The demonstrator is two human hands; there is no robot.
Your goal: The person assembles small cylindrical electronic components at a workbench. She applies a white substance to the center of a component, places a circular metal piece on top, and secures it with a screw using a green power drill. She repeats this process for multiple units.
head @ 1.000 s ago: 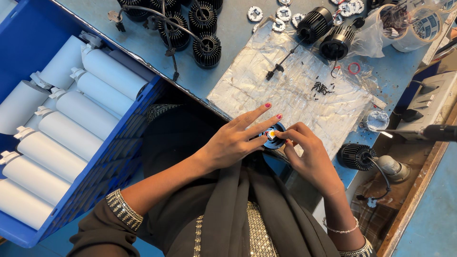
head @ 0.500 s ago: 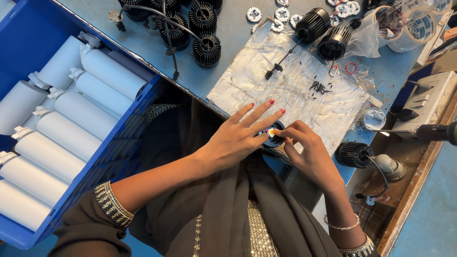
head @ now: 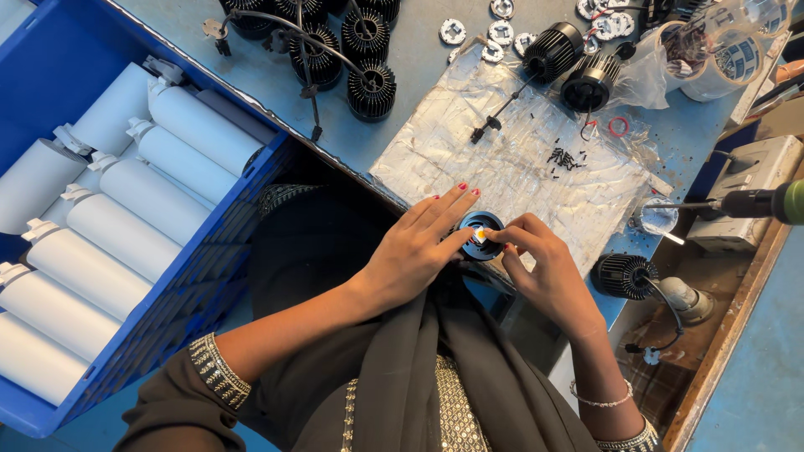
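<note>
Crate (head: 251, 226) holds white tubes (head: 151, 201); fingers (head: 448, 219) steady heatsink (head: 481, 236)

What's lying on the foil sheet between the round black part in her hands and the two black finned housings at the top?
In the head view, between the round black part and the finned housings, the foil sheet holds a cluster of small black screws and a red ring.

Left forearm enters from 7 o'clock, sleeve pushed back, and runs toward 2 o'clock; the left hand (head: 419, 247) lies palm down with fingers (head: 448, 201) extended and spread. Right forearm rises from 5 o'clock; the right hand (head: 544, 268) is curled, fingertips pinched together, meeting the left thumb at centre frame.
</note>
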